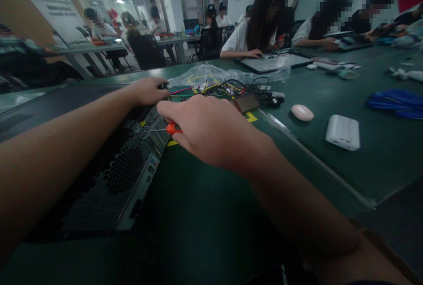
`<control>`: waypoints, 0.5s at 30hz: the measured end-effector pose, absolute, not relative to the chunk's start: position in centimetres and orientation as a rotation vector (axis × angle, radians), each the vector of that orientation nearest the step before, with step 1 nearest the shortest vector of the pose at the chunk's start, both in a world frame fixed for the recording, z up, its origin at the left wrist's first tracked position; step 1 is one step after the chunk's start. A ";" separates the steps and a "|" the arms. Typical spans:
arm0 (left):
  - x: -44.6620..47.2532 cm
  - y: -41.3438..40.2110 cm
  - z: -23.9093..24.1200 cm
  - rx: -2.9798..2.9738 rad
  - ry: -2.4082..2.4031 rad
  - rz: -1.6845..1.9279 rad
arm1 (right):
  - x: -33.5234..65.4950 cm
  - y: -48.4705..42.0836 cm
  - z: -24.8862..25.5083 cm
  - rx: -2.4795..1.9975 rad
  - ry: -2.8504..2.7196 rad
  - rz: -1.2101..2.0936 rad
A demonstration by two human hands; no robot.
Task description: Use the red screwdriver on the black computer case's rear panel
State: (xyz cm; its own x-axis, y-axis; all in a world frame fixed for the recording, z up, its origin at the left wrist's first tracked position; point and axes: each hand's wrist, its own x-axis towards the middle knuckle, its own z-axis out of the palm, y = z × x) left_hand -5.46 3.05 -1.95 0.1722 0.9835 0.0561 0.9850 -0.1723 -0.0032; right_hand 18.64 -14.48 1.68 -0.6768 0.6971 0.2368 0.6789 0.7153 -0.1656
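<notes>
A black desktop computer case (124,170) lies on the green table with its metal rear panel, vent grille and ports facing me. My left hand (150,91) reaches over it and grips its far edge, fingers curled; a small dark part shows by the fingertips. Wrapped in my right hand (214,135) is a screwdriver (172,128) with an orange handle. Its thin shaft points left, and the tip meets the rear panel near the slot covers. The fist hides most of the handle.
Behind my hands lie tangled cables (228,86) and clear plastic film (211,73). To the right are a pale oval object (302,112), a white box-shaped device (343,132) and a blue bundle (396,103). Across the table, a person works at a flat panel (274,62).
</notes>
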 end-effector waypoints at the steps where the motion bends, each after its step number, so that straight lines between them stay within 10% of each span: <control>1: -5.5 3.1 -1.9 -2.369 -1.998 -0.061 | 18.7 -14.5 1.6 -1.087 -2.642 0.098; 15: -5.5 3.0 -2.0 -2.361 -2.014 -0.059 | 18.8 -14.5 1.6 -1.088 -2.678 0.067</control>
State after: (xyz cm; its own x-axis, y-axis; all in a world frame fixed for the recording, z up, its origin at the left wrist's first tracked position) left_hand -5.49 2.98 -1.96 0.1575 0.9861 0.0537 0.9875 -0.1575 -0.0042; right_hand 18.81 -14.47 1.60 -0.6901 0.6919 0.2124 0.6803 0.7202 -0.1358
